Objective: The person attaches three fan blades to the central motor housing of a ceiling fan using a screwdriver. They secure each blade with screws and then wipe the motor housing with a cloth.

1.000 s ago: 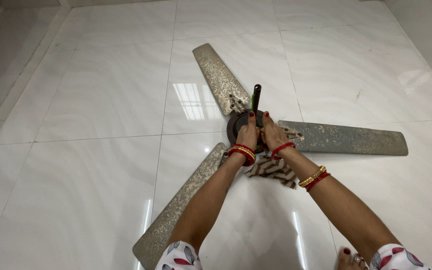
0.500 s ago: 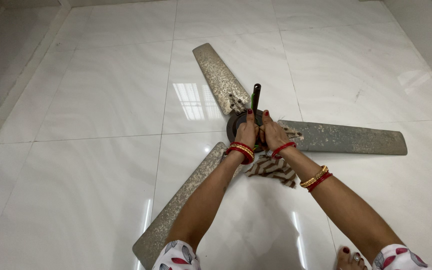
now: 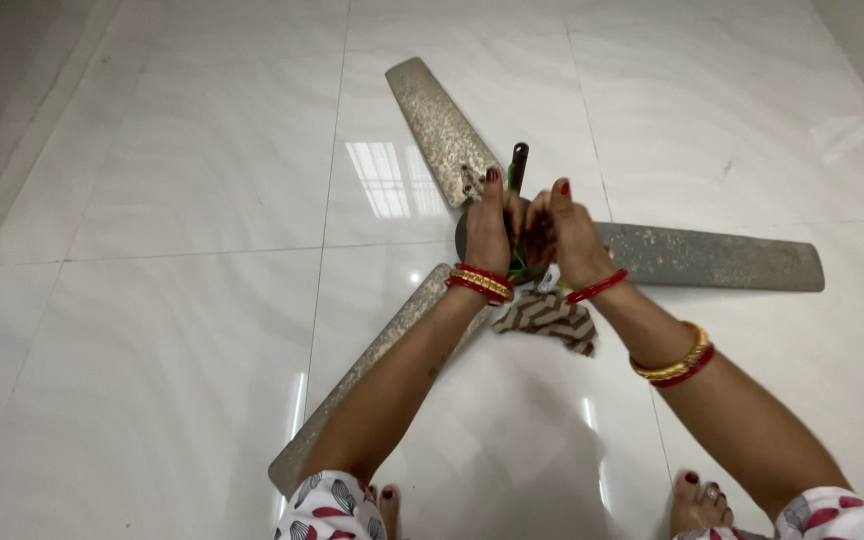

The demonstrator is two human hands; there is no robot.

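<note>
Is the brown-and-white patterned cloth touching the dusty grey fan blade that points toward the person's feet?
Touching. The head view shows the patterned cloth lying on the floor with its left edge overlapping the grey fan blade, no gap between them.

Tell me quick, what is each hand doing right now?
Left hand: fingers closed on the ceiling fan's hub, beside the rod.
Right hand: fingers curled at the hub; what it grips cannot be told.

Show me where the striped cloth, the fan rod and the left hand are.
striped cloth [image 3: 548, 318], head view, middle of the folded cloth.
fan rod [image 3: 518, 163], head view, upper shaft.
left hand [image 3: 487, 232], head view, back of hand.
</note>
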